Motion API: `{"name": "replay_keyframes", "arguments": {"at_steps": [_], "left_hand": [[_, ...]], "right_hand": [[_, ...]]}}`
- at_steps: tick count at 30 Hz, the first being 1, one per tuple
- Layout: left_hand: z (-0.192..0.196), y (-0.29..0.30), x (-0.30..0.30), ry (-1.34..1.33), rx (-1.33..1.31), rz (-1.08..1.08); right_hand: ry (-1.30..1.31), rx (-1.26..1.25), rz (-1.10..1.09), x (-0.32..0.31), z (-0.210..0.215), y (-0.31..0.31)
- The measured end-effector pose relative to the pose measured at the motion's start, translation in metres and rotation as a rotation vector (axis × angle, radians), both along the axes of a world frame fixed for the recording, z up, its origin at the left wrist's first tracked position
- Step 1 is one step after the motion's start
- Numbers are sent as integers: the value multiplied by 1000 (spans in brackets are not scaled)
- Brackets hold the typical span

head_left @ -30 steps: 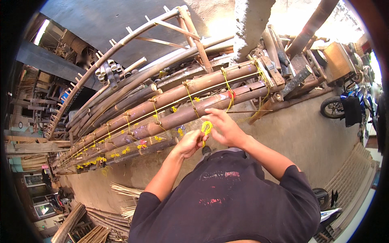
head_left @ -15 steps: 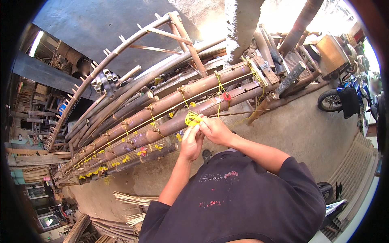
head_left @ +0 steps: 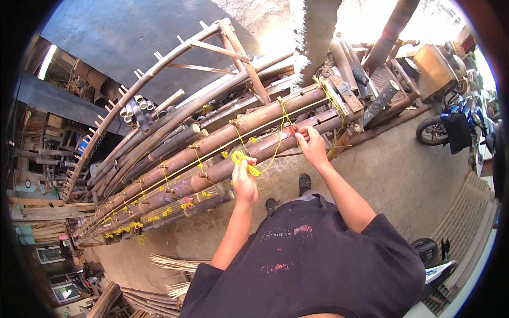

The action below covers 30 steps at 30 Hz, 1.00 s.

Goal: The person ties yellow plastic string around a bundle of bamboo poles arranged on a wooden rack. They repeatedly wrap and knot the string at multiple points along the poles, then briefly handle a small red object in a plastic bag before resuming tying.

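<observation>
A looped coil of yellow string (head_left: 238, 157) is held in my left hand (head_left: 244, 183), its fingers closed on the loops. Loose yellow strands hang beside that hand, and one strand curves up to the right. My right hand (head_left: 314, 148) pinches a small red tie (head_left: 292, 129) at the near bamboo pole (head_left: 270, 145); whether it is string or ribbon is too small to tell. Behind it runs a second long bamboo pole (head_left: 260, 116), wrapped with yellow cords. A yellow cord (head_left: 283, 108) drops from this pole toward the red tie.
Short pegs stick out along both poles, with more yellow knots at the lower left. A curved pegged bamboo frame (head_left: 148, 69) rises behind. A concrete pillar (head_left: 312, 47) stands beyond. Thin bamboo strips (head_left: 172, 262) lie at lower left; a blue motorbike (head_left: 450, 124) is parked right.
My hands have moved apart. The right has left the yellow coil and gone up and right to the red tie; the left keeps the coil, now slightly further left.
</observation>
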<state>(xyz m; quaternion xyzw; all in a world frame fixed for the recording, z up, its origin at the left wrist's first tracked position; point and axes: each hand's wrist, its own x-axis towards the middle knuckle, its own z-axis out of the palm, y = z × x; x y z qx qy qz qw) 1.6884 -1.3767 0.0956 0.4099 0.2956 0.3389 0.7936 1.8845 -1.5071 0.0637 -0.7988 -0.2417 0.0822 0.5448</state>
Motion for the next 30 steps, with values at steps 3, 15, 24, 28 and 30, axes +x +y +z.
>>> {"name": "replay_keyframes", "arguments": {"at_steps": [3,15,24,28,30], "left_hand": [[-1,1,-1,12,-17,-43],[-3,-11,-14,14,-101,-39],[-4,-13,-16,60,-97,-86],[-1,-16,-14,53,-101,-100],[-2,-15,-13,47,-88,-105]], "right_hand": [[-11,-29,-1,12,-22,4],[-70,-44,-71,30,-31,7],[-139,-90,233,51,-2,17],[-288,-99,247,48,-1,13],[-413,-117,248,43,2,12]]}}
